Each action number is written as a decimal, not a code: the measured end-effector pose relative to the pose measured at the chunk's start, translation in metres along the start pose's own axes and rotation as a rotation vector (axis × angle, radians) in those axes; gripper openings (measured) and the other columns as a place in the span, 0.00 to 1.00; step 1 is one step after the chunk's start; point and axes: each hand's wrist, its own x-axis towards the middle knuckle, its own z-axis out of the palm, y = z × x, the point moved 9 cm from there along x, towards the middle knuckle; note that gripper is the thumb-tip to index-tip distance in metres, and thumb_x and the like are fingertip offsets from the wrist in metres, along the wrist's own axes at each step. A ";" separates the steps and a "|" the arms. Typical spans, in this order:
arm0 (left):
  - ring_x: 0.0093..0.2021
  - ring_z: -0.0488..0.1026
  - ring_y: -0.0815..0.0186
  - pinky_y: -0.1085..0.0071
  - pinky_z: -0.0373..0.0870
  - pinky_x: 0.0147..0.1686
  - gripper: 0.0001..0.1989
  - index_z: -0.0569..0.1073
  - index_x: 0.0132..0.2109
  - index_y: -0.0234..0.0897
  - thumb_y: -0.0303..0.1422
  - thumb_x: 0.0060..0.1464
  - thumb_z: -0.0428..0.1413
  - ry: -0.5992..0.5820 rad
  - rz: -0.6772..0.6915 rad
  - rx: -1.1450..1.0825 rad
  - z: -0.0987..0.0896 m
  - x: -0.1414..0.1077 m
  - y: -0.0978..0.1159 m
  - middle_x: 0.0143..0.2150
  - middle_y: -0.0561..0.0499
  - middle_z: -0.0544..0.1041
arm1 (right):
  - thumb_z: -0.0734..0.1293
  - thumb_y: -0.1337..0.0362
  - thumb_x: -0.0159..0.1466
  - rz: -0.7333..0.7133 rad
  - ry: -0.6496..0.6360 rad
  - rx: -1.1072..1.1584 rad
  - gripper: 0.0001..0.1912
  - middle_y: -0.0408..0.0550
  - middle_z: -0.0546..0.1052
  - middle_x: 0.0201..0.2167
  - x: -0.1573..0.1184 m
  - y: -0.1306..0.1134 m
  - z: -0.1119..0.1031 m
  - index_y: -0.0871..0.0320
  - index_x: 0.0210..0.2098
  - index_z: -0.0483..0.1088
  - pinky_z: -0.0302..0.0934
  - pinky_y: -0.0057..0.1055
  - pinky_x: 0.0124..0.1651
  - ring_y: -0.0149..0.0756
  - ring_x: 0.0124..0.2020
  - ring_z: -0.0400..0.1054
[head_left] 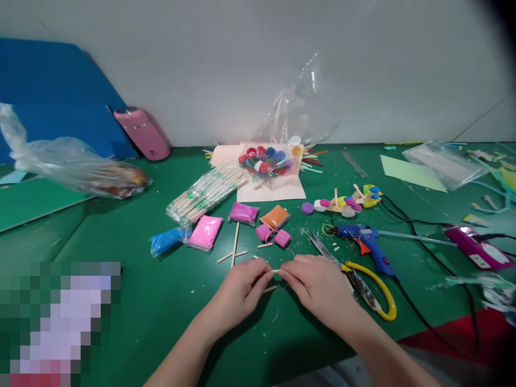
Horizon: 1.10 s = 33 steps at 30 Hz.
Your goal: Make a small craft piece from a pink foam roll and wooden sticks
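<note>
One green table (pixel 161 314), pale wall (pixel 193 70).

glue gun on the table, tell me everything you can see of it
The glue gun has a blue, plastic-looking body with an orange-red trigger. It lies on its side on the green table, beyond and to the right of the right hand, nozzle pointing left, handle slanting toward the lower right. A translucent stick extends from its back; a black cord leaves the handle's end. Scissors lie close by; contact is unclear. No hand touches it.
</note>
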 end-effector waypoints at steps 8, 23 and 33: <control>0.21 0.51 0.73 0.76 0.48 0.21 0.10 0.67 0.29 0.34 0.36 0.52 0.50 0.017 -0.210 -0.518 -0.002 0.001 -0.018 0.20 0.58 0.57 | 0.55 0.63 0.64 -0.016 -0.105 0.484 0.14 0.39 0.71 0.25 -0.001 0.000 -0.017 0.56 0.28 0.68 0.55 0.22 0.32 0.28 0.28 0.64; 0.15 0.47 0.77 0.78 0.45 0.18 0.08 0.69 0.41 0.35 0.29 0.53 0.50 0.415 -0.126 -1.088 -0.042 0.004 -0.035 0.15 0.62 0.51 | 0.53 0.63 0.65 0.065 0.130 0.325 0.13 0.46 0.73 0.33 0.026 0.020 -0.023 0.57 0.39 0.68 0.58 0.25 0.37 0.31 0.35 0.66; 0.17 0.53 0.77 0.79 0.53 0.19 0.03 0.69 0.30 0.34 0.28 0.51 0.52 0.559 -0.040 -1.108 -0.065 0.000 -0.042 0.16 0.60 0.56 | 0.60 0.64 0.61 -0.058 0.054 -0.012 0.08 0.47 0.74 0.29 0.075 -0.033 0.019 0.57 0.31 0.70 0.54 0.29 0.33 0.37 0.34 0.66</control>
